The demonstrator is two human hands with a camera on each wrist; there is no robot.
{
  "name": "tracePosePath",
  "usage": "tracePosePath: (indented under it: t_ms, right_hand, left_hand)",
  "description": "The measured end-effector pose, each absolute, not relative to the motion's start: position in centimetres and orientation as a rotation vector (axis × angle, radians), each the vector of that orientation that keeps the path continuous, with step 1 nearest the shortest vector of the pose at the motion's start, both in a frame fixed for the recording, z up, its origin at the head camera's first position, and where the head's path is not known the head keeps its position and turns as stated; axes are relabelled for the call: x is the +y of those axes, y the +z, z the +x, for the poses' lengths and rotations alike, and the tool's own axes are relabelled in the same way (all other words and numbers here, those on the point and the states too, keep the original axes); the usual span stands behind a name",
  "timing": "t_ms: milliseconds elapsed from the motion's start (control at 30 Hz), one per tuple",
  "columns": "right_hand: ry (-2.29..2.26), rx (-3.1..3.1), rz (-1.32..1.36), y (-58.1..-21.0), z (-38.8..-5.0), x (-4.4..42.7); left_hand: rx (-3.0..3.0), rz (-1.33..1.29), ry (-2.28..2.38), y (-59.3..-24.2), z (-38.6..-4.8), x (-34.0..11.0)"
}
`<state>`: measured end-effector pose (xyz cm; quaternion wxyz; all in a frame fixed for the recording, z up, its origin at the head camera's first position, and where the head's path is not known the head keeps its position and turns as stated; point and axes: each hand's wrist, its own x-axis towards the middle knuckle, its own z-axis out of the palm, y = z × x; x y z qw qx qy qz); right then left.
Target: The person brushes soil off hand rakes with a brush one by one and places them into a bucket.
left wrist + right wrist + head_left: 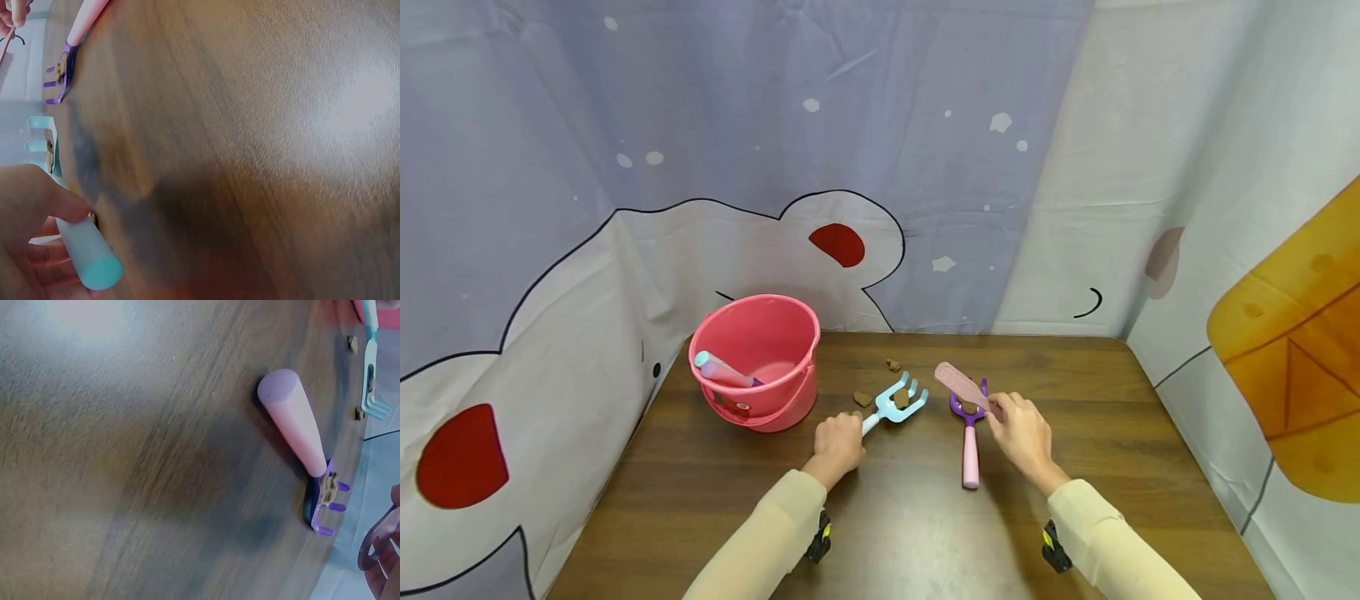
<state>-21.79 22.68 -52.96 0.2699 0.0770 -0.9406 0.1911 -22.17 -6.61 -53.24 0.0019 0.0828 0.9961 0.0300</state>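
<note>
While my left hand (838, 446) grips the pale blue fork (889, 407) by its handle, fingers curled round it and the thumb lying along it, the handle's rounded teal end sticks out past my palm. The fork's three-pronged head points away from me and to the right, with a brown lump (901, 399) lying on it; I cannot tell whether the prongs touch the table (887, 533). Two more brown pieces lie on the wood near it: one (862, 399) just left of the head, the other (893, 365) farther off, toward the back edge.

My right hand (1022, 435) pinches a flat pink strip (958, 383) by one end, thumb and fingers closed on it. The strip slants up and left from my fingertips, across the head of the purple fork (971, 454). That fork lies on the table with its pink handle toward me, and another brown lump (969, 407) sits on its head.

To the left of my left hand stands a pink bucket (793, 408), upright, near the back left of the table. A tool (724, 372) with a pink handle and light blue end leans inside.
</note>
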Motion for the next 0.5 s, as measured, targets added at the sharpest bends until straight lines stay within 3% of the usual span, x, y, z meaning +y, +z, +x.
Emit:
tracePosePath:
  t_ms: [500]
  right_hand:
    - [0.531, -2.552, 0.288, -52.5, -21.9, 20.7]
  left_hand:
    - [3.166, 0.338, 0.043, -51.2, -22.1, -7.2]
